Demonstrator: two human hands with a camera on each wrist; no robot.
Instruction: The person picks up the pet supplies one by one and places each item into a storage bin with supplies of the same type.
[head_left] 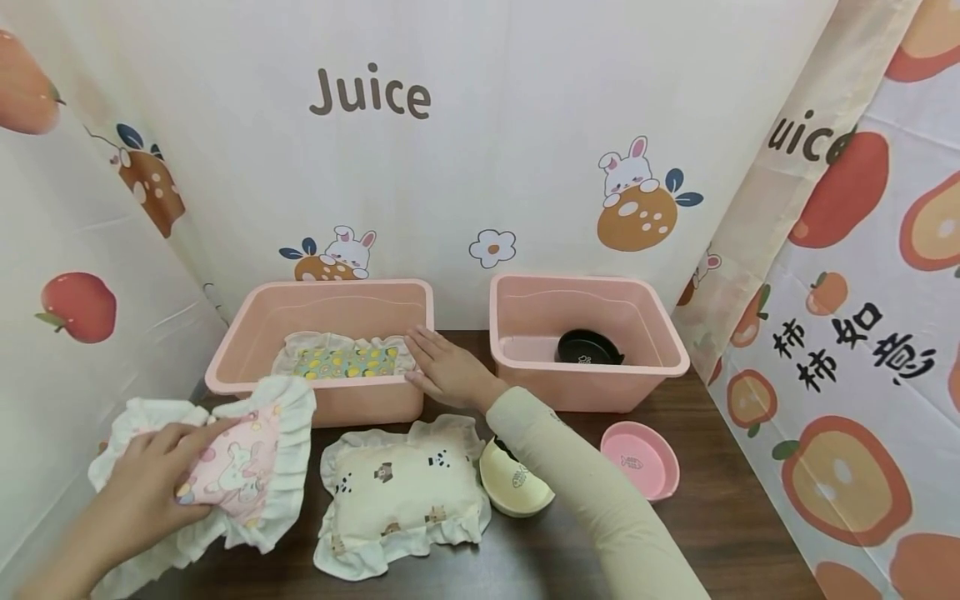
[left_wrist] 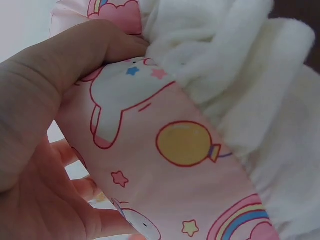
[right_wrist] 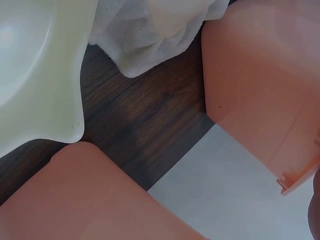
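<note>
My left hand [head_left: 161, 467] grips a small pink pillow [head_left: 243, 467] with a white ruffled edge, at the lower left. In the left wrist view the thumb lies over the pink cloth [left_wrist: 145, 105], printed with a balloon and stars, and the other fingers are behind it. My right hand [head_left: 450, 371] rests with fairly straight fingers at the right rim of the left pink bin [head_left: 322, 287]. Inside that bin lies a ruffled pillow with a lemon print [head_left: 348, 358]. A cream pillow with animal prints [head_left: 405, 492] lies on the table between my hands.
The right pink bin [head_left: 570, 387] holds a black dish [head_left: 588, 346]. A pale yellow dish [head_left: 513, 492], partly under my right forearm, and a pink dish [head_left: 641, 458] stand on the dark wooden table [head_left: 720, 500]. Printed curtains [head_left: 480, 150] surround the back and sides.
</note>
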